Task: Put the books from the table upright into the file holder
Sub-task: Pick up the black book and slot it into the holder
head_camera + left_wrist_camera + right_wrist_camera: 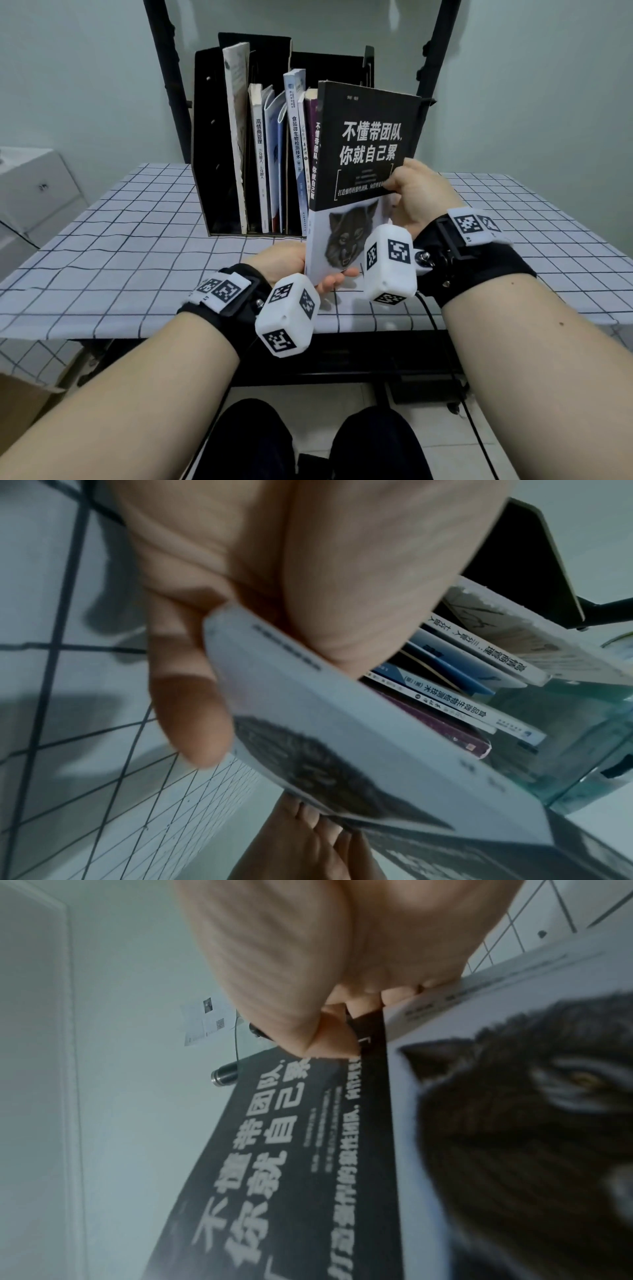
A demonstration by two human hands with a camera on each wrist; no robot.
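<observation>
Book point(366, 161), black top w/ white title, white bottom w/ wolf face, is held upright above the counter point(120, 240), just in front of the file holder's point(202, 144) right end, cover facing the person. Left hand point(284, 263) grips the bottom corner by the spine: thumb on the cover side, palm on the back, fingers point(192, 710) curled round the lower edge per left wrist view. Right hand point(418, 202) pinches the cover's right edge approx. mid-height, thumb on front, fingers point(397, 999) behind, as right wrist view shows. So both hands are closed on the book; it touches neither counter nor holder as far as can be seen.

Holder is black, w/ several slots, standing at the back of the counter on a checked cloth point(513, 222). Already upright in it: a tall pale book point(236, 130) leaning in a left slot, a white-spine book point(258, 154), thin blue booklets point(274, 150), a blue/white-spine book point(296, 137), and a purple one point(310, 116) partly hidden behind the held book. Leftmost slot's contents can't be made out.

Black frame posts point(171, 85) rise behind the holder.
</observation>
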